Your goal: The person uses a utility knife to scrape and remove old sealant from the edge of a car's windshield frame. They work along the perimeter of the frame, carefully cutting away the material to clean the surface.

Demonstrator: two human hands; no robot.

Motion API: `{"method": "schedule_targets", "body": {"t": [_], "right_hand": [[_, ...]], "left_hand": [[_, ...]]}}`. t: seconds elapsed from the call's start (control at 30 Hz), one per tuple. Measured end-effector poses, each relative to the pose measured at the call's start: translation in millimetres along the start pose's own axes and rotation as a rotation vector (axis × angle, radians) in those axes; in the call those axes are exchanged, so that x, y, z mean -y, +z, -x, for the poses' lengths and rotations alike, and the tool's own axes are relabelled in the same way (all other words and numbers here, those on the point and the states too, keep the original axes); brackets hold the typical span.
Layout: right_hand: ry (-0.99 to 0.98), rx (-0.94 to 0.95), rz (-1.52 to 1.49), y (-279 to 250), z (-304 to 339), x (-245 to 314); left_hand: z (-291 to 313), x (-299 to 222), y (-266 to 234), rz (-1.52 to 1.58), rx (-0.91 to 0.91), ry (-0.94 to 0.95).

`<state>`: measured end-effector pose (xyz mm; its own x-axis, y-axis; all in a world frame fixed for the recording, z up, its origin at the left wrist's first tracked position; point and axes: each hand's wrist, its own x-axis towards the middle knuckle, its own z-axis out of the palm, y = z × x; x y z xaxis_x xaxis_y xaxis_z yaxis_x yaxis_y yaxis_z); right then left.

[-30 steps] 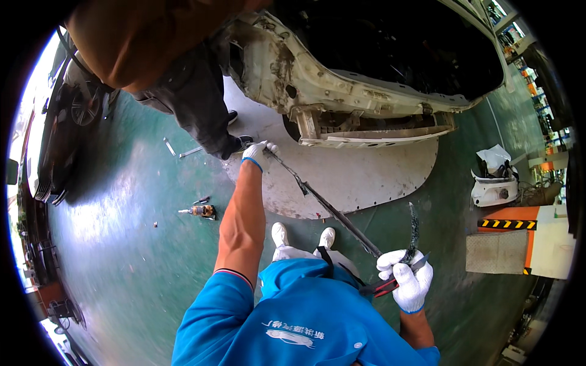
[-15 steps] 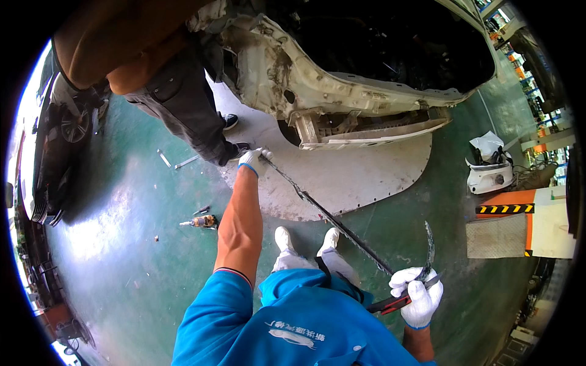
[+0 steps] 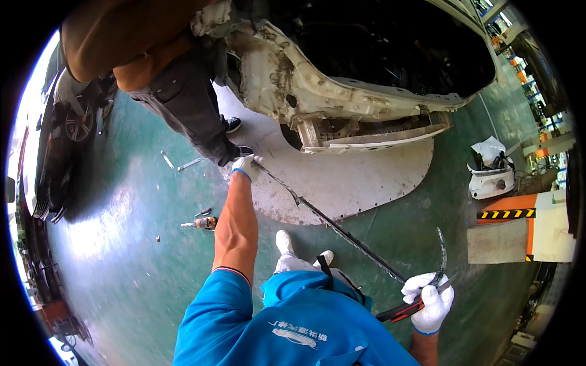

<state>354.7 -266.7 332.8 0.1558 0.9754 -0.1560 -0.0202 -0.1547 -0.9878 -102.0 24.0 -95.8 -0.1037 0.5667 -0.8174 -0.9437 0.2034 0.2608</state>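
A long thin black strip (image 3: 329, 222) stretches taut between my two white-gloved hands, above the green floor. My left hand (image 3: 245, 165) is stretched out forward and grips the strip's far end. My right hand (image 3: 429, 301), low at the right, grips the near end, whose tail (image 3: 442, 247) curls upward. In that same hand lies a black and red knife-like tool (image 3: 400, 312). The strip passes over a flat grey panel (image 3: 366, 177) lying under a stripped white car body (image 3: 342, 91).
Another person in dark trousers (image 3: 189, 104) stands close beyond my left hand. A small tool (image 3: 201, 223) and loose bits (image 3: 190, 163) lie on the floor at left. A white car part (image 3: 491, 174) and an orange striped block (image 3: 519, 213) sit at right; a dark car (image 3: 58, 152) at left.
My right hand has drawn down and to the right, pulling the strip longer and tauter. The view has shifted, and the other person has moved to the right, nearer my left hand.
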Motion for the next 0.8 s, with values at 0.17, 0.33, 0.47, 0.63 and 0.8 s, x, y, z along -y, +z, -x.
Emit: {"method": "schedule_targets", "body": {"t": [0.17, 0.33, 0.47, 0.63, 0.8], "right_hand": [[-0.056, -0.075, -0.053, -26, 10, 2], [-0.135, -0.271, 0.015, -84, 18, 47], [0.222, -0.315, 0.265, -85, -9, 7], [0.443, -0.307, 0.338, -121, -57, -92], [0.509, -0.415, 0.245, -156, -65, -166]], "left_hand": [[-18, 3, -9, -0.033, -0.052, -0.009], [-47, -74, -83, -0.048, -0.051, 0.135], [0, -32, -30, -0.383, 0.154, 0.241], [76, -10, -10, -0.469, 0.431, 0.304], [188, 20, 43, -0.742, 0.414, 0.304]]}}
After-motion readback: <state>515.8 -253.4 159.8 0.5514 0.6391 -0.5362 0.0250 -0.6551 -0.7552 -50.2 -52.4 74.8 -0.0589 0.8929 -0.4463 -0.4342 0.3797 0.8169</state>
